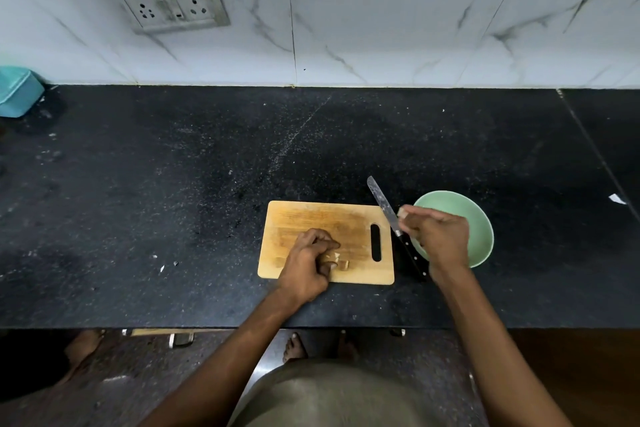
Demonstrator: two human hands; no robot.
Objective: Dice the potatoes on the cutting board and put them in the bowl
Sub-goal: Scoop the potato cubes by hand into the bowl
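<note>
Black counter (173,184): left hand (308,262) grip pinching potato pieces (337,260) on board (311,215); right hand (438,236) grip holding piece over bowl (481,218).

Two bare forearms reach forward from the bottom of the view. The left hand (309,258) is lowered, knuckles up, its fingers curled inward with thumb and fingertips drawn close together around small pale pieces. The right hand (437,236) is raised a little farther forward and well apart from the left, back of the hand upward, fingers curled and pinching a small pale piece at the fingertips.
</note>
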